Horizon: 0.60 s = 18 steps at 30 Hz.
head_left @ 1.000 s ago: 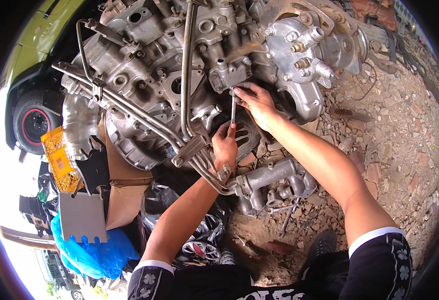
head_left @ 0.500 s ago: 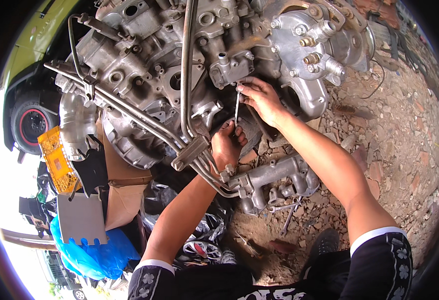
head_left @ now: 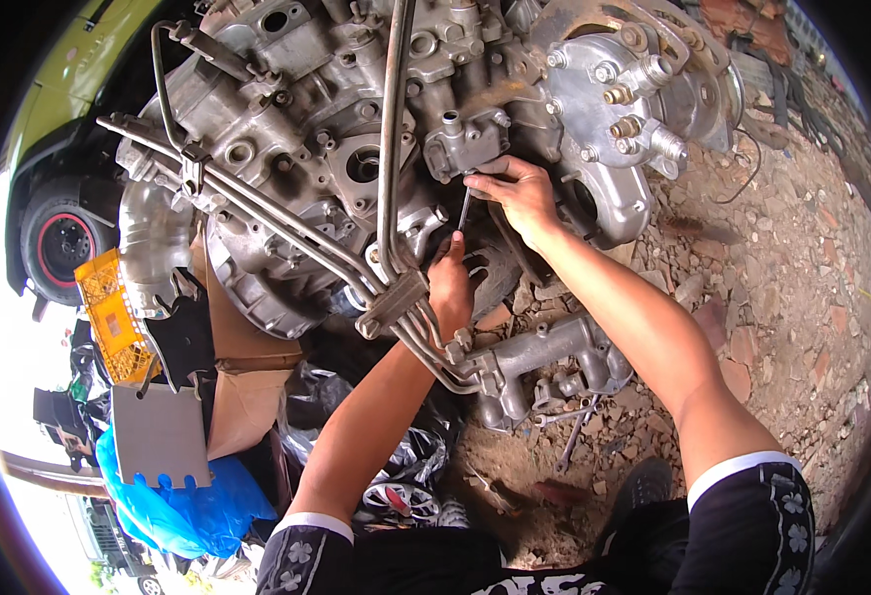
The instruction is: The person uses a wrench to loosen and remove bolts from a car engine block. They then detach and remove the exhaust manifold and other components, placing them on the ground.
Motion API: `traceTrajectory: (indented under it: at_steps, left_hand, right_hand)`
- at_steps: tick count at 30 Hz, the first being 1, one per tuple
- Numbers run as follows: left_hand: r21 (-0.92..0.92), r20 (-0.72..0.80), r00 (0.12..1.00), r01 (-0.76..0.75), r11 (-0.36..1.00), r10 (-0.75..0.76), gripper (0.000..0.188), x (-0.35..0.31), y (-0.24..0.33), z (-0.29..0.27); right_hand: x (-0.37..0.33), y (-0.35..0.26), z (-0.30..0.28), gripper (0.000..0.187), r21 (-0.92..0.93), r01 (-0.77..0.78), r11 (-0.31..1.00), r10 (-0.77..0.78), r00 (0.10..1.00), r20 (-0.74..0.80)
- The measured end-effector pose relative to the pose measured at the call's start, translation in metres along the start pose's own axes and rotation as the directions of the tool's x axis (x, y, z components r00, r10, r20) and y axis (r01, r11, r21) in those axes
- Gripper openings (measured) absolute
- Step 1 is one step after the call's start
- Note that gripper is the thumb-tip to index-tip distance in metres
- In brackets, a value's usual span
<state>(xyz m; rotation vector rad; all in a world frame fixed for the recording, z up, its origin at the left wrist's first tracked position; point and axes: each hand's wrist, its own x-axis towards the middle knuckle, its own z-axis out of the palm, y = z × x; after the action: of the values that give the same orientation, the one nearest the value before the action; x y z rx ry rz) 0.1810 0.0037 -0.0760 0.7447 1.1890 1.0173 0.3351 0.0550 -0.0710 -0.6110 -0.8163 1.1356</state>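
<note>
A slim metal rod-like tool [head_left: 466, 209] runs between my hands, just below a small grey housing [head_left: 463, 149] on the engine. My left hand [head_left: 452, 288] is closed around its lower end, thumb pointing up along it. With fingers pinched at its upper end, my right hand [head_left: 522, 201] is right under the housing's lower edge. What the tool's tip touches is hidden by those fingers. Close to my left wrist are the bent metal pipes [head_left: 396, 119] and their clamp block [head_left: 393, 303]. The large dirty engine [head_left: 356, 119] fills the upper middle.
A metal manifold pipe [head_left: 544, 349] lies below my hands, with wrenches [head_left: 576, 436] on the rubble beside it. Broken stones [head_left: 792, 297] cover the ground at right. Cardboard [head_left: 247, 407], a yellow crate [head_left: 113, 312] and a blue bag [head_left: 187, 511] are at left.
My left hand has turned and slid up the tool, its thumb now stretched along it, so less of the tool shows. My right hand stays at the housing; the view has shifted slightly.
</note>
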Motion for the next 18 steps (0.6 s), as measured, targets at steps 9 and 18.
traceTrajectory:
  at_steps: [9,18]
  left_hand:
    - [0.240,0.017,0.997,0.075,0.968,-0.082,0.041,0.039,-0.013,-0.011]
    - [-0.028,-0.264,0.905,-0.352,0.935,0.333,0.049,0.088,-0.014,0.041]
  right_hand:
    - [0.003,0.003,-0.005,0.020,0.086,-0.067,0.994,0.066,0.998,0.020]
    - [0.006,0.001,0.001,0.016,-0.096,-0.047,0.994,0.042,0.997,-0.058]
